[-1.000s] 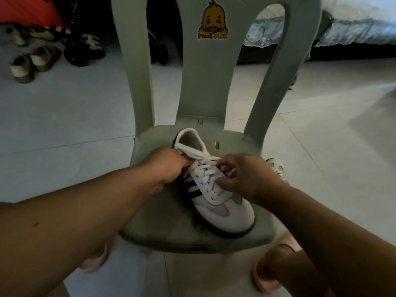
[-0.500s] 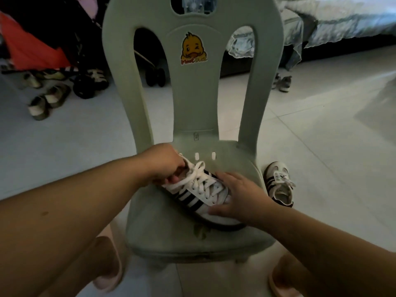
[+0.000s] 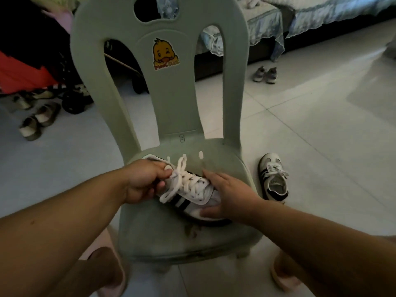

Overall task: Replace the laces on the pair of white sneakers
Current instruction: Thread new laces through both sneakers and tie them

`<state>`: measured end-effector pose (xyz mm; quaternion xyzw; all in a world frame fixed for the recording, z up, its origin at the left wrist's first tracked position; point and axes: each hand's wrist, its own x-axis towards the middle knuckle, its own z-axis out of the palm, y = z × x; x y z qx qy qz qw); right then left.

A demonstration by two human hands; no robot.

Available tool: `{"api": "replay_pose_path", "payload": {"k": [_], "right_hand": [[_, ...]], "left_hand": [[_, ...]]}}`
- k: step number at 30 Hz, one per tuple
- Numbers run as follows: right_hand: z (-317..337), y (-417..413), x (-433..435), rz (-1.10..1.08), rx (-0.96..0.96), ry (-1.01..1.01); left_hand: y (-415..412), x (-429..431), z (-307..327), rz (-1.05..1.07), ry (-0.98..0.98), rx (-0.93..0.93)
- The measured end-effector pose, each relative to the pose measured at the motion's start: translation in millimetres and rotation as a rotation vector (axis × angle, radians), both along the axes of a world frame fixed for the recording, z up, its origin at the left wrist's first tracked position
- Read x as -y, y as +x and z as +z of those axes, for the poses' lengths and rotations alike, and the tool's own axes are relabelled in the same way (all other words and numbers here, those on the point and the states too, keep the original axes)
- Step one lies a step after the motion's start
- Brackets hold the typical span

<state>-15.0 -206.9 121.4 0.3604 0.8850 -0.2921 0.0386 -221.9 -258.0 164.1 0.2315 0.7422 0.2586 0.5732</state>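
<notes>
From the head view we see one white sneaker (image 3: 188,200) lying on the seat of a green chair (image 3: 171,239), its white laces (image 3: 185,179) threaded. Our left hand (image 3: 143,181) grips its heel end with curled fingers. Our right hand (image 3: 231,194) rests over the toe, fingers fairly straight. The second sneaker (image 3: 274,181) stands on the floor just right of the chair.

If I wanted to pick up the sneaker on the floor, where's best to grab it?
Probably the heel rim of the sneaker on the floor, from above on the near side: it stands upright beside the chair, opening up, heel toward the person, so fingers could hook inside.
</notes>
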Motion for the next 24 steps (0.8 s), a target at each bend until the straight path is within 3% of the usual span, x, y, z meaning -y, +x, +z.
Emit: {"api": "replay_pose_path", "payload": {"k": [3, 5, 8, 11, 20, 24], "right_hand": [[-1, 0, -2, 0.035, 0.02, -0.017], [-1, -1, -4, 0.061, 0.028, -0.011], [-1, 0, -6, 0.085, 0.019, -0.023], [-4, 0, -12, 0.106, 0.024, -0.017], [-2, 1, -9, 0.241, 0.04, 0.271], [-1, 9, 0, 0.365, 0.116, 0.306]], "left_hand": [[2, 5, 0, 0.167, -0.029, 0.248], [1, 6, 3, 0.173, -0.087, 0.401], [1, 3, 3, 0.018, -0.169, 0.292], [7, 4, -2, 0.04, -0.153, 0.177], [8, 40, -4, 0.322, -0.075, 0.317], [9, 46, -1, 0.403, -0.043, 0.344]]}}
